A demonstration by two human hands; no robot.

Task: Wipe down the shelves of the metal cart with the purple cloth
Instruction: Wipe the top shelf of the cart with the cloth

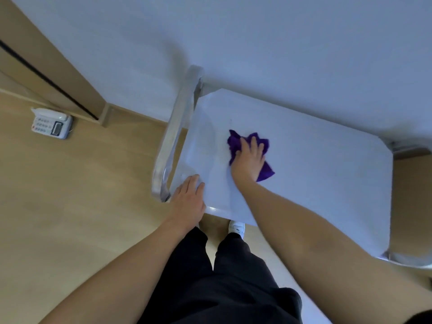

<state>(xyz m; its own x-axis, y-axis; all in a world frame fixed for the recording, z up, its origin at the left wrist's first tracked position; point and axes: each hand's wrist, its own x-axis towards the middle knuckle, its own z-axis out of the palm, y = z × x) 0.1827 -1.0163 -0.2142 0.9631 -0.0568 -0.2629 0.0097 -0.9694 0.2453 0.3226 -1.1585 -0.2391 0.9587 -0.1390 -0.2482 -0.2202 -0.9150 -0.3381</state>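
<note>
- Pale wood floor (70,206) and a white wall (280,43) surround the metal cart (173,136); its top shelf (315,183) is your landmark.
- Your right hand (247,160) lies flat, fingers spread, pressing the purple cloth (233,142) onto the shelf's left half, likely to wipe a broad patch.
- Your left hand (189,199) rests straight-fingered on the shelf's near-left corner, holding nothing, probably steadying the cart.
- Lower shelves are hidden beneath the top shelf, and the frame cuts off the cart's right end.

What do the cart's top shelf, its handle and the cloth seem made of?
Top shelf: smooth sheet metal, probably stainless steel, satin with soft reflections. Handle: polished metal tube with bright glints. Purple cloth: soft matt fabric, perhaps microfibre, crumpled under the right hand.
</note>
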